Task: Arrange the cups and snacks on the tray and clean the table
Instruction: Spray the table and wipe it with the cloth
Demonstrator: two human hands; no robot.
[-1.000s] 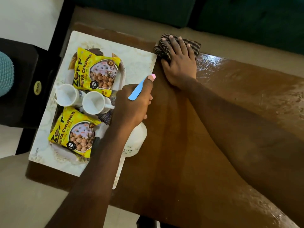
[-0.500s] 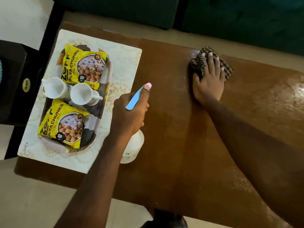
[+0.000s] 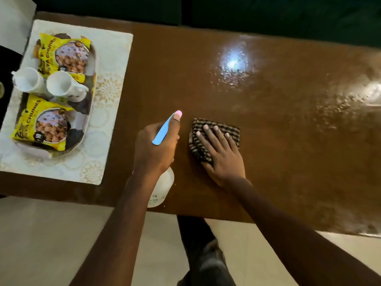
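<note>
**A:** What has changed in the last second?

**B:** The cloth (image 3: 235, 134) has moved. A second ago the right hand (image 3: 222, 159) had it at the far edge of the bench (image 3: 288, 172). It then swept out to the right, and now it is back on the near side, just beside the left hand (image 3: 156, 147).

**A:** How are the hands set?

**B:** The right hand lies flat on the cloth with its fingers straight, pressing down. The left hand is wrapped around the neck of the spray bottle (image 3: 162, 188), one digit lying along the blue trigger top, and the bottle's base rests on the bench.

**A:** And the tray?

**B:** It's well off to the left of the left hand. The tray (image 3: 93, 65) sits on a pale mat (image 3: 115, 58) with both cups (image 3: 59, 83) and both snack packets (image 3: 64, 56) already on it. I'd call the arranging done.

**A:** So only the cleaning is left?

**B:** I'd say so. A wet patch (image 3: 233, 65) glints beyond the right hand, and more sheen spreads to the right of it. The passes have covered the stretch nearest the hands, so the wiping probably needs to go out that way next.
</note>
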